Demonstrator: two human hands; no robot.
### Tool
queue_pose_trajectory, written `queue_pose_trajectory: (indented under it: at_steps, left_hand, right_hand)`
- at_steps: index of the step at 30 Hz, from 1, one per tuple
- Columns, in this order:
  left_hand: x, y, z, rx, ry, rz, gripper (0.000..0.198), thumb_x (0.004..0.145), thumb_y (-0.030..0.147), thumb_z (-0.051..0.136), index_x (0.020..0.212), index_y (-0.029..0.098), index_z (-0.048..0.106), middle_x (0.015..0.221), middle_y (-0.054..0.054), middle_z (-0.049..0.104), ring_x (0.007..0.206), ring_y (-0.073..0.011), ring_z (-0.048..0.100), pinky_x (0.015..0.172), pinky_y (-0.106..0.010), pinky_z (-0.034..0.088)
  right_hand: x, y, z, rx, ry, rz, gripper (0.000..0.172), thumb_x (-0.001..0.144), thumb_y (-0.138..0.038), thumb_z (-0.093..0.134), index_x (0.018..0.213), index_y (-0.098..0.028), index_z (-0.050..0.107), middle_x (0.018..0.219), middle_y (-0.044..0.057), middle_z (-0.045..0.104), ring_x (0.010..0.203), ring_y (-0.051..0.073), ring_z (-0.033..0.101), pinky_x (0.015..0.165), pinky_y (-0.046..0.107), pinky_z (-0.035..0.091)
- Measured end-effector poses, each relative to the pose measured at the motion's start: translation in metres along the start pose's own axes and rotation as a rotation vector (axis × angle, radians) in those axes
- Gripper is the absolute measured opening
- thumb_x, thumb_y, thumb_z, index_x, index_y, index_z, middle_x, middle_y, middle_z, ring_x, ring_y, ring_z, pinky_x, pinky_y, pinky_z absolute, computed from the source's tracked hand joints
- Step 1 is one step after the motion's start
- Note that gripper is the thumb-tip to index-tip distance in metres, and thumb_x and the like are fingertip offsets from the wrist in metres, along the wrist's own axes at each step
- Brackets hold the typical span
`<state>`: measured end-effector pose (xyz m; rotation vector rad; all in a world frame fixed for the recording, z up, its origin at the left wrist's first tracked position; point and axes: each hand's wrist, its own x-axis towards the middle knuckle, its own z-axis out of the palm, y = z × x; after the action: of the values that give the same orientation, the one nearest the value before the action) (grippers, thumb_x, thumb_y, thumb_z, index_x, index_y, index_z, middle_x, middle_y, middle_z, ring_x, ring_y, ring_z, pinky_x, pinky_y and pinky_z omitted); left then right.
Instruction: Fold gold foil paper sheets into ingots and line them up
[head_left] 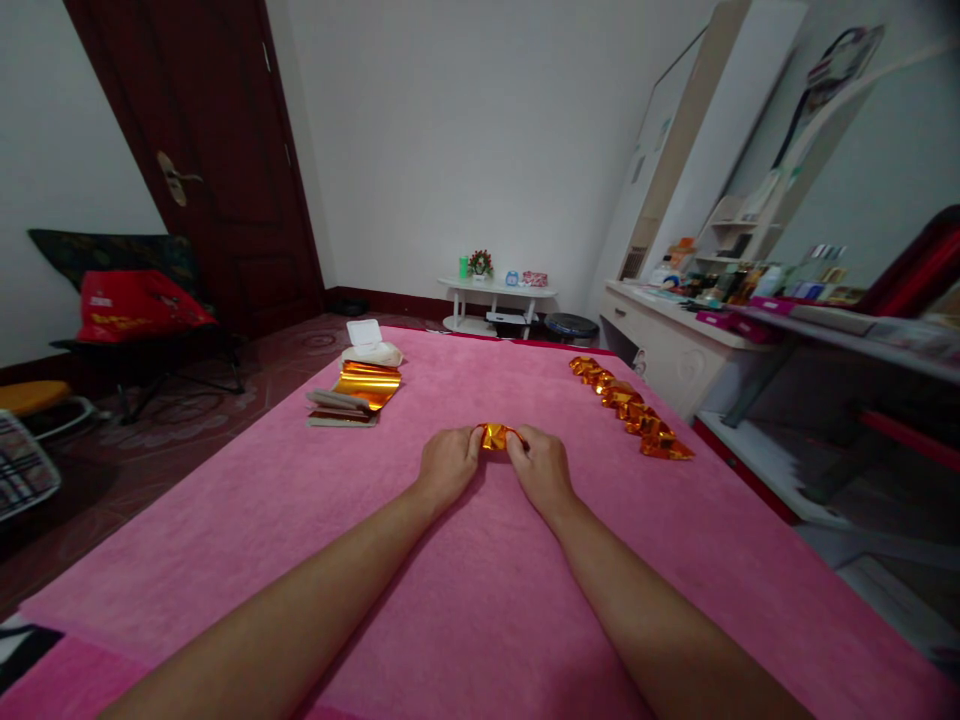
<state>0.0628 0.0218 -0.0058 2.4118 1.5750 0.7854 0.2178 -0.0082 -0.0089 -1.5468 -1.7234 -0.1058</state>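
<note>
Both my hands rest on a pink cloth (450, 600) in the middle of the view. My left hand (448, 465) and my right hand (541, 466) are closed in pinches on either end of a small folded piece of gold foil paper (493, 436). The foil piece sits between my fingertips, just above the cloth. A row of several finished gold foil folds (630, 408) lies to the right of my right hand. A stack of flat gold foil sheets (367, 384) lies to the left, beyond my left hand.
A white open container (369, 343) sits behind the foil stack. A dark door (202, 160) and a chair with a red bag (135, 305) stand at the left. A low white table (496, 297) is at the back, cluttered shelves (750, 290) at the right.
</note>
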Motion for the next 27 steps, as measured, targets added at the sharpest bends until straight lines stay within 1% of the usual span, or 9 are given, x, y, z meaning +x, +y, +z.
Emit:
queue_pose_trajectory:
  at_steps: [5,14,21,24,27]
  left_hand:
    - [-0.0008,0.001,-0.0004,0.007,-0.003,0.009,0.05,0.098,0.036,0.023,0.096,0.017,0.07,0.091,-0.009,0.072,0.083,-0.0208,0.066,0.069,-0.027,0.042]
    - [-0.0019,0.0032,-0.0015,0.005,0.004,0.025,0.05,0.098,0.036,0.024,0.091,0.016,0.07,0.087,-0.011,0.072,0.08,-0.0214,0.066,0.068,-0.028,0.041]
    - [-0.0032,0.0031,-0.0005,-0.029,0.036,0.031,0.049,0.097,0.034,0.026,0.089,0.015,0.07,0.085,-0.011,0.072,0.077,-0.0219,0.066,0.066,-0.028,0.04]
    - [-0.003,0.0032,-0.0001,-0.061,0.049,0.033,0.047,0.097,0.032,0.028,0.088,0.014,0.07,0.084,-0.011,0.072,0.076,-0.0207,0.065,0.066,-0.027,0.039]
    - [-0.003,0.0043,-0.0006,-0.109,0.066,0.038,0.046,0.097,0.031,0.028,0.085,0.015,0.07,0.081,-0.009,0.072,0.072,-0.0175,0.064,0.065,-0.025,0.039]
  right_hand:
    - [0.0005,0.0017,0.0009,0.048,0.011,-0.008,0.028,0.085,-0.024,0.043,0.058,-0.018,0.049,0.054,-0.002,0.049,0.051,0.011,0.041,0.053,0.025,0.026]
    - [0.0001,0.0032,0.0028,0.097,0.02,0.037,0.027,0.084,-0.025,0.043,0.057,-0.019,0.046,0.052,-0.004,0.042,0.051,0.011,0.042,0.052,0.023,0.027]
    - [-0.0004,0.0035,0.0026,0.133,0.005,0.039,0.026,0.082,-0.024,0.044,0.057,-0.019,0.044,0.053,-0.004,0.041,0.051,0.011,0.041,0.052,0.023,0.028]
    - [-0.0005,0.0026,0.0023,0.15,0.004,0.033,0.026,0.083,-0.025,0.044,0.057,-0.019,0.045,0.053,-0.004,0.042,0.051,0.011,0.041,0.052,0.023,0.028]
    - [-0.0005,0.0016,0.0024,0.168,0.015,0.032,0.028,0.084,-0.026,0.044,0.056,-0.02,0.043,0.052,-0.005,0.04,0.051,0.01,0.039,0.051,0.023,0.027]
